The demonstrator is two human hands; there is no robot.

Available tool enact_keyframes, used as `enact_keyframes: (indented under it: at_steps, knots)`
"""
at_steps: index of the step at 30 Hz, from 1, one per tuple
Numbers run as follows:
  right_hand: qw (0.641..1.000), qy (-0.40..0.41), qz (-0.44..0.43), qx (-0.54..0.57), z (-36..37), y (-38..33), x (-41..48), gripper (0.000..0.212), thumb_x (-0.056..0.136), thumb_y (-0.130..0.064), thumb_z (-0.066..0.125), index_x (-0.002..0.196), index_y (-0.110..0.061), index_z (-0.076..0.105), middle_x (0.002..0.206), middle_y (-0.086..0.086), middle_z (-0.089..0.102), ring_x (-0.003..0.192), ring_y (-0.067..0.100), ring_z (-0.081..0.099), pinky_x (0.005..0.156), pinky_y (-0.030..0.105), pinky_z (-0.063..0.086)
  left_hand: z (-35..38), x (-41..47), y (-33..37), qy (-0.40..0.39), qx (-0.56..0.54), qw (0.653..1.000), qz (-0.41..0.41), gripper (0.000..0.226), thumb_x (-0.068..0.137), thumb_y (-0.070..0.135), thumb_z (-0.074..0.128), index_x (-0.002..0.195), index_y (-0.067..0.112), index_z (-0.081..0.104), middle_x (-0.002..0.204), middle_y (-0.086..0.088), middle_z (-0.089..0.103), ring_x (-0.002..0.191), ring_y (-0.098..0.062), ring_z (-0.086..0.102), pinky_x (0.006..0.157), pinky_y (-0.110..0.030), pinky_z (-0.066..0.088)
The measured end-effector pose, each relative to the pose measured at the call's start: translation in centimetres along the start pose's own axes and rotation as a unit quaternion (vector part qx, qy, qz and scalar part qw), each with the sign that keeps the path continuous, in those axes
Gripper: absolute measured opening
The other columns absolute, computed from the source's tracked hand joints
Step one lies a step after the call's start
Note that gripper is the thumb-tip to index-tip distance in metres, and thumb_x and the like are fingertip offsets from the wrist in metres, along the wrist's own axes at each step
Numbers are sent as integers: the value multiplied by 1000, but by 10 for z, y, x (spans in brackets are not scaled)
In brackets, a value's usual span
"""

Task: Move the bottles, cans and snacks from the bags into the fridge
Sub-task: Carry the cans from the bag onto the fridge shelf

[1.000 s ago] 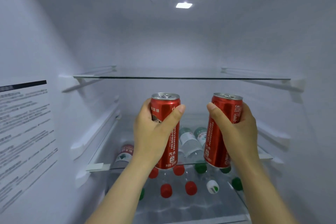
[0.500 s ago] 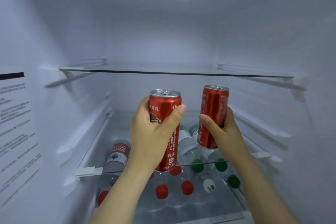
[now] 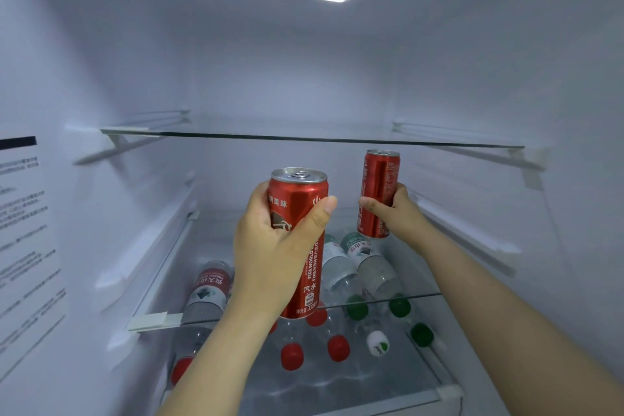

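The right hand [image 3: 400,213] has advanced its gripped cola can [image 3: 380,186] deeper above the middle shelf [image 3: 426,295]; the left hand [image 3: 270,246] grips a second can [image 3: 299,209] near the front. Set both upright (clear of the lying water bottles [image 3: 371,258]).

Both forearms reach forward, left grip [image 3: 278,246] curled tight nearer, right grip [image 3: 398,213] curled farther in

The left forearm [image 3: 216,361] and right forearm [image 3: 506,314] cross the lower frame, bare to the wrists. The left grip [image 3: 266,246], centre frame, shows a short, trimmed thumbnail [image 3: 325,213]. The right grip [image 3: 401,213] appears smaller, right of centre.
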State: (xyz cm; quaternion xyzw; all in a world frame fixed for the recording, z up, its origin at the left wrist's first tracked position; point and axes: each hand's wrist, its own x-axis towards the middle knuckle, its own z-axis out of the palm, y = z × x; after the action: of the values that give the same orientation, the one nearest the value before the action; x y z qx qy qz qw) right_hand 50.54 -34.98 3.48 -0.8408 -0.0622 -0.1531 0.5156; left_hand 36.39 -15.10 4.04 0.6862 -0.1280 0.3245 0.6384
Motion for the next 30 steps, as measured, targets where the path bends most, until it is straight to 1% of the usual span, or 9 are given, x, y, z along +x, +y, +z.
enact_keyframes:
  at_steps: [4, 10, 13, 16, 18, 20, 22, 26, 30]
  knots:
    - [1000, 5, 12, -1, 5, 5, 14, 69, 86, -36, 69, 139, -13, 30, 131, 6, 53, 118, 25, 54, 100, 44, 45, 0, 0, 1, 1, -4, 1000, -2, 37, 61, 57, 64, 90, 36, 53, 80, 14, 64, 75, 7, 64, 55, -4, 46]
    - [998, 54, -14, -41, 13, 18, 12, 65, 85, -42, 68, 135, -14, 38, 126, 3, 57, 114, 24, 57, 98, 43, 47, 1, 0, 1, 2, 2, 1000, -4, 35, 60, 56, 63, 88, 39, 51, 80, 15, 63, 74, 8, 63, 54, -3, 46]
    - [987, 136, -44, -80, 5, 17, 4, 58, 82, -41, 72, 125, -14, 45, 108, -4, 55, 97, 17, 58, 81, 34, 49, 2, 0, -1, 5, 6, 1000, -3, 37, 60, 57, 63, 91, 38, 52, 81, 15, 64, 76, 7, 64, 55, -4, 47]
    - [961, 217, -109, -129, 0, 10, -3, 31, 83, -40, 71, 92, -16, 54, 81, -6, 59, 71, 13, 56, 57, 25, 38, 1, 1, -1, 8, 4, 1000, -2, 38, 60, 58, 62, 91, 38, 53, 77, 16, 65, 76, 6, 64, 55, -5, 47]
    - [976, 154, -120, -93, 3, 10, -2, 27, 84, -38, 71, 76, -15, 58, 70, -4, 61, 64, 12, 57, 56, 27, 44, 2, 1, -1, 7, 3, 1000, 0, 40, 59, 59, 62, 91, 37, 53, 81, 21, 66, 76, 5, 65, 56, -5, 47]
    - [989, 87, -103, -52, 9, 10, -2, 27, 82, -37, 73, 74, -14, 63, 70, 1, 65, 65, 16, 62, 61, 31, 53, 2, 1, -1, 8, 5, 1000, 1, 41, 59, 60, 62, 92, 37, 53, 85, 25, 65, 76, 4, 65, 57, -6, 48]
    - [992, 74, -94, -32, 10, 10, -1, 26, 81, -36, 74, 78, -13, 64, 74, 2, 67, 69, 15, 65, 64, 29, 55, 2, 1, -1, 11, 6, 1000, -1, 40, 60, 59, 63, 92, 38, 53, 86, 26, 64, 77, 5, 65, 57, -6, 48]
    - [993, 67, -88, -42, 9, 15, 2, 20, 81, -31, 75, 87, -16, 63, 75, -3, 65, 63, 0, 62, 63, 21, 50, 2, 0, -1, 15, 8, 1000, -4, 38, 61, 57, 63, 91, 38, 53, 82, 26, 64, 76, 5, 64, 55, -5, 48]
    - [996, 28, -74, -49, 11, 21, 7, 33, 80, -30, 76, 106, -21, 59, 90, -3, 65, 82, 11, 63, 69, 19, 48, 1, 0, -1, 14, 4, 1000, -1, 43, 59, 60, 62, 92, 34, 55, 83, 23, 65, 75, 2, 65, 55, -6, 48]
